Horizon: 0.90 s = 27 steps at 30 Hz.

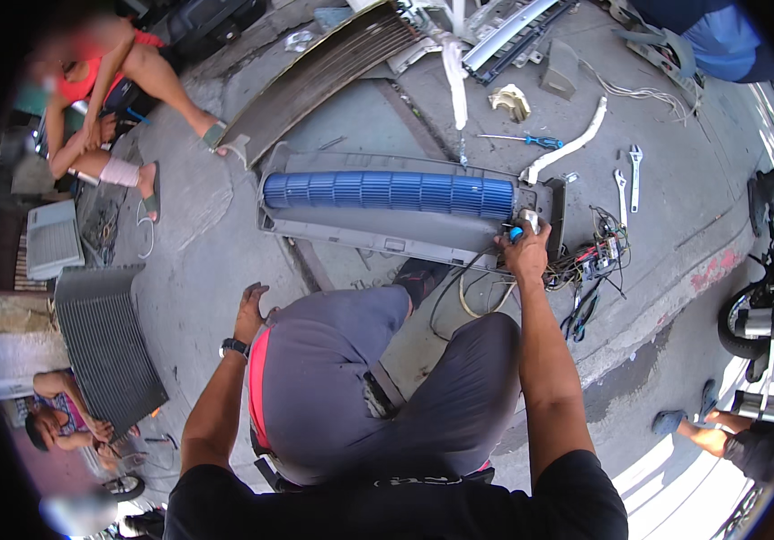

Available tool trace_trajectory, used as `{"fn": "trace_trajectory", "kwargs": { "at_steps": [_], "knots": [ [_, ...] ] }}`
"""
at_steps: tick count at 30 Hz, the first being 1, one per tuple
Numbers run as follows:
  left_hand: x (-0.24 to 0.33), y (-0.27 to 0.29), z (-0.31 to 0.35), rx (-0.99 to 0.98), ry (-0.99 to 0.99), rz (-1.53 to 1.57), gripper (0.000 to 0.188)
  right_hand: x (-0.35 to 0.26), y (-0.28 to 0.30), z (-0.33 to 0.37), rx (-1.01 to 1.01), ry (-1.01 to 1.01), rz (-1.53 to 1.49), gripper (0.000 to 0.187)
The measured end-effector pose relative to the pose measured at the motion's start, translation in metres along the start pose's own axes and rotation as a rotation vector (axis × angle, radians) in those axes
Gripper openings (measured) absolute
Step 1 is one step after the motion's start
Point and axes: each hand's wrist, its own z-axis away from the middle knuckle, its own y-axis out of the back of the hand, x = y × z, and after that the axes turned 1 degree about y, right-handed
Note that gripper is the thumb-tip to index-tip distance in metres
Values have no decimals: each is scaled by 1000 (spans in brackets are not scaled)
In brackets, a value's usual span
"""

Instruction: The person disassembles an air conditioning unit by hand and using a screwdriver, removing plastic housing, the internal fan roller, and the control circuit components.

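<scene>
A long grey plastic housing (387,243) lies on the concrete in front of me, apparently the base of an air conditioner. Along it sits a blue ribbed cylindrical fan roller (387,192). My right hand (527,255) is at the housing's right end, fingers closed around a small round blue piece (515,234), whose kind I cannot make out. Beside those fingers is a silvery metal part (529,218) at the roller's end. My left hand (249,312) holds nothing; its fingers are apart, close to my bent leg and away from the housing.
Beyond the housing lie a blue-handled screwdriver (524,140), a white wrapped pipe (569,144) and a curved panel (324,76). Two wrenches (634,180) rest at right, near a wired circuit board (599,259) and pliers (580,310). People sit at left; a finned coil (108,346) stands there.
</scene>
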Motion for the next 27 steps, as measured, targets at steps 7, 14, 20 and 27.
{"fn": "trace_trajectory", "kwargs": {
  "at_steps": [7,14,20,27],
  "knots": [
    [28,61,-92,-65,328,131,69,-14,-3,-1,-14,-36,45,60],
    [74,42,-198,-243,-191,-469,98,-19,-8,3,4,-59,67,63],
    [88,6,-280,-295,-448,-444,126,-2,-10,-4,11,82,56,71],
    [77,-20,-314,-363,-637,-145,110,25,-16,35,64,115,122,82]
  ]
}}
